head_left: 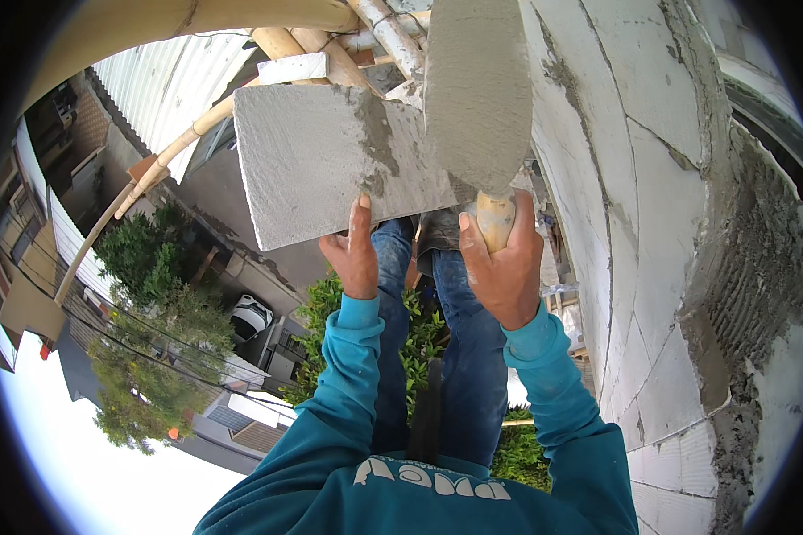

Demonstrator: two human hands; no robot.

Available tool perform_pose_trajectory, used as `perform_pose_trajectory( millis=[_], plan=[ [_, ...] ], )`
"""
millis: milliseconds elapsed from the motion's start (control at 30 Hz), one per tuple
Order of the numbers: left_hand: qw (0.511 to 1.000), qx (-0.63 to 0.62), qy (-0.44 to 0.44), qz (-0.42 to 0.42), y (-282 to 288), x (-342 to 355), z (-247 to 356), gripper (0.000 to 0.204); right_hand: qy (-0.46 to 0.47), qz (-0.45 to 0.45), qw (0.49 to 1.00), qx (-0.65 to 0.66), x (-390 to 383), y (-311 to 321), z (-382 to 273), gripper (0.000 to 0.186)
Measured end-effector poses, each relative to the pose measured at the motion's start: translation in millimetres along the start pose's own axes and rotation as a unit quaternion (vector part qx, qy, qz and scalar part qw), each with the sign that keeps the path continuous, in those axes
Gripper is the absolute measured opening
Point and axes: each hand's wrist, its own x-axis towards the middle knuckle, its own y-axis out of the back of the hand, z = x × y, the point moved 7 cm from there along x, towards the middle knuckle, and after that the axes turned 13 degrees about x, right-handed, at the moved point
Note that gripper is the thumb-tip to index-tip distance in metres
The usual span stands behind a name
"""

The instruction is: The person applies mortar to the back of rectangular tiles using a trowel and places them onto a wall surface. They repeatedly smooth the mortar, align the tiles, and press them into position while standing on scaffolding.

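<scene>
My left hand (pixel 357 251) grips a pale grey lightweight block (pixel 299 165) by its near edge, thumb on the face. A dark streak of wet mortar (pixel 376 134) runs down that face. My right hand (pixel 510 259) is wrapped round the wooden handle of a trowel (pixel 477 98), whose long rounded blade points away from me and looks coated in grey mortar. The blade overlaps the right end of the block; whether the two touch, I cannot tell. Both hands are in front of my legs, between the wall and the open drop.
A pale block wall (pixel 629 223) with mortar joints rises close on my right, with rough combed mortar (pixel 749 259) beyond. Bamboo poles (pixel 174 152) cross at the far left. Far below are trees (pixel 156 312), roofs and a white car (pixel 252 316).
</scene>
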Motion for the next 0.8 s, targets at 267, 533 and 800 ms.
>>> perform_pose_trajectory(
  millis=[267,533,800],
  plan=[
    [1.0,-0.002,-0.002,-0.003,-5.9,-3.3,7.1,0.047,-0.072,-0.146,0.957,-0.241,20.6,-9.5,91.9,0.041],
    [0.999,-0.015,-0.016,-0.033,-8.7,-2.1,12.2,0.047,0.049,-0.01,0.994,0.095,44.1,-19.0,-28.2,0.039],
    [0.999,-0.044,-0.011,-0.009,-3.0,-0.8,-3.8,0.045,0.002,-0.108,0.989,-0.103,63.5,-11.5,37.7,0.035]
  ],
)
